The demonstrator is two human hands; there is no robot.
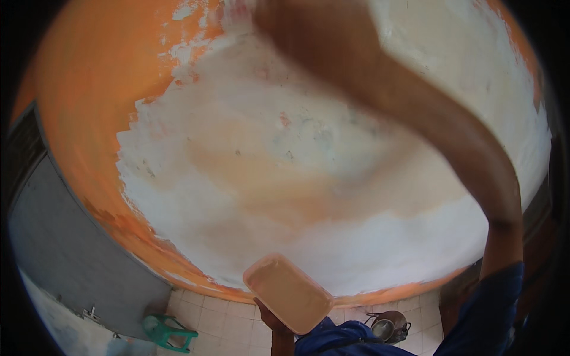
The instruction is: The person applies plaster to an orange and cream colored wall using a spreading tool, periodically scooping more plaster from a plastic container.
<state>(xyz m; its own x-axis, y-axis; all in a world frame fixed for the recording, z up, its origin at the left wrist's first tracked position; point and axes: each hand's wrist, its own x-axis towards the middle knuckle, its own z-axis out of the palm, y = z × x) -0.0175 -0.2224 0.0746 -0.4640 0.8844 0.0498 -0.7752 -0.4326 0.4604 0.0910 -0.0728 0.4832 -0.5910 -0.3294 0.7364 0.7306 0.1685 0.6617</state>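
One tray (289,295) is clamped in my left fingers (260,306); above them, my right hand (317,32) blurs: I can't tell its grip.

1. My right arm (504,190) rises from the lower right, bent at the elbow.
2. My right forearm (430,118) slants up and leftward.
3. My right hand (314,29) is high at the top edge, too blurred to show its grip.
4. My left hand (271,317) is low, in a supporting hold, fingers mostly hidden.
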